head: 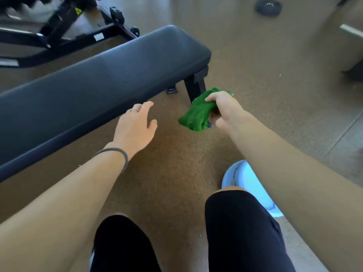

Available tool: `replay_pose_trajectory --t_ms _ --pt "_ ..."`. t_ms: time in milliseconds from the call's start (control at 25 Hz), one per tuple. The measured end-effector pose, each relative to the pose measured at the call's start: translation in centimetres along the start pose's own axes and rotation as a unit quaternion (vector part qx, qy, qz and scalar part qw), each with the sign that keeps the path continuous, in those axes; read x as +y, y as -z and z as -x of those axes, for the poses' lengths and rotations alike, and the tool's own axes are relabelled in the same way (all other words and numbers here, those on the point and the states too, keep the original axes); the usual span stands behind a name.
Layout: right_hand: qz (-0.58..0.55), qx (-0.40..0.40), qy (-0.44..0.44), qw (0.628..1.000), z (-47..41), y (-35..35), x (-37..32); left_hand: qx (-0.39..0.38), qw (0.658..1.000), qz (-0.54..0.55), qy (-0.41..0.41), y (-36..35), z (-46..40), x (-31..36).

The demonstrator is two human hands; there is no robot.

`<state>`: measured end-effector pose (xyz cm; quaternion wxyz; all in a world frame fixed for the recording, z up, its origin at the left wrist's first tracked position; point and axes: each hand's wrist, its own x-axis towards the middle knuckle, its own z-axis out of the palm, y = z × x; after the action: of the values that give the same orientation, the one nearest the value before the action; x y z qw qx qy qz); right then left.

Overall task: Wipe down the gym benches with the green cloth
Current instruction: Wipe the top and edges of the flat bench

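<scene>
From the head camera, looking down: a long flat gym bench (102, 79) with dark padded upholstery runs diagonally from the lower left toward the upper middle, standing on a speckled brown rubber floor (176, 163). Its far end rests on a black metal leg (195, 87).

The right hand (222, 108) is out in front, over the floor just off the bench's far right corner, near that leg. Its fingers are curled round a bunched green cloth (196, 112), which hangs out to the left of the fist; the cloth is clear of the padded surface and does not touch it. A bit of something bluish shows under the cloth by the palm, too small to make out.

The left hand (135, 124) reaches forward beside the near long edge of the bench, fingers spread loosely and holding nothing. Whether the fingertips touch the edge of the padding I cannot tell. There is a thin ring on one finger and a dark hair tie (115, 156) round the wrist.

Below, the person's knees in black shorts (241, 232) fill the lower edge, with a pale blue shoe (249, 183) on the floor beside the right leg.

Beyond the bench, at the upper left, stands the black frame of another piece of gym equipment (59, 26), blurred. A dark round weight plate (268, 7) lies on the floor at the top right.
</scene>
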<state>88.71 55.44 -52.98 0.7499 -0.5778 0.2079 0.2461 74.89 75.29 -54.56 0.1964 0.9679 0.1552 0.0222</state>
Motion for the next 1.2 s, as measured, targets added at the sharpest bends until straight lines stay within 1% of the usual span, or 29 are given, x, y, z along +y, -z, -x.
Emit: replay_pose_trajectory --t_ms 120,200,240,280,320,360,400,440,480,520,560,600,640,680,800,960,1080,1200 --pt "-0.034 0.011 0.006 0.999 0.2 -4.0 -2.2 0.015 0.999 -0.04 0.01 2.6 -2.8 -1.7" --pt "-0.039 0.042 0.064 0.996 -0.6 -6.3 -3.4 0.011 0.997 -0.063 0.038 3.3 -5.2 -2.6" --pt "-0.018 0.062 0.121 0.991 -1.4 -7.3 -3.8 0.01 0.996 -0.072 0.052 3.2 -6.7 -3.0" --pt "0.032 0.085 0.203 0.975 -2.2 -8.3 -4.1 0.004 0.995 -0.08 0.065 3.0 -7.9 -3.4" --pt "0.097 0.09 0.294 0.947 -3.0 -9.2 -4.2 -0.003 0.993 -0.087 0.077 2.6 -9.0 -3.7" --pt "0.165 0.074 0.377 0.908 -3.7 -10.1 -4.2 -0.011 0.992 -0.09 0.087 2.2 -10.0 -4.1" --pt "0.24 0.035 0.441 0.864 -4.3 -11.0 -4.0 -0.021 0.991 -0.088 0.098 1.8 -10.8 -4.5" --pt "0.316 -0.025 0.475 0.821 -5.4 -12.0 -3.6 -0.027 0.99 -0.086 0.11 1.3 -11.5 -5.0" --pt "0.405 -0.087 0.483 0.772 -6.7 -12.7 -3.2 -0.02 0.989 -0.092 0.116 0.7 -11.8 -5.5" --pt "0.521 -0.144 0.475 0.695 -8.4 -13.4 -2.7 0.005 0.988 -0.11 0.112 0.1 -12.0 -5.9" --pt "0.639 -0.177 0.458 0.592 -10.0 -14.1 -2.2 0.035 0.985 -0.135 0.105 -0.4 -12.1 -6.3" --pt "0.716 -0.185 0.45 0.5 -11.5 -14.7 -1.9 0.061 0.981 -0.158 0.099 -0.7 -12.3 -6.5" --pt "0.749 -0.196 0.453 0.442 -12.9 -15.3 -1.7 0.081 0.977 -0.174 0.095 -0.8 -12.6 -6.7" --pt "0.754 -0.212 0.462 0.416 -14.0 -15.6 -1.6 0.095 0.974 -0.184 0.094 -1.0 -12.6 -6.7" --pt "0.728 -0.246 0.498 0.403 -15.8 -16.1 -1.5 0.118 0.966 -0.208 0.1 -1.2 -12.6 -6.7" --pt "0.737 -0.258 0.483 0.397 -17.5 -18.6 -1.9 0.104 0.965 -0.212 0.116 -1.1 -12.7 -6.6" --pt "0.734 -0.265 0.475 0.408 -19.2 -22.2 -2.1 0.098 0.965 -0.213 0.121 -0.9 -12.6 -6.5" --pt "0.735 -0.249 0.464 0.427 -20.7 -25.5 -1.7 0.102 0.964 -0.212 0.121 -1.1 -12.7 -6.7"
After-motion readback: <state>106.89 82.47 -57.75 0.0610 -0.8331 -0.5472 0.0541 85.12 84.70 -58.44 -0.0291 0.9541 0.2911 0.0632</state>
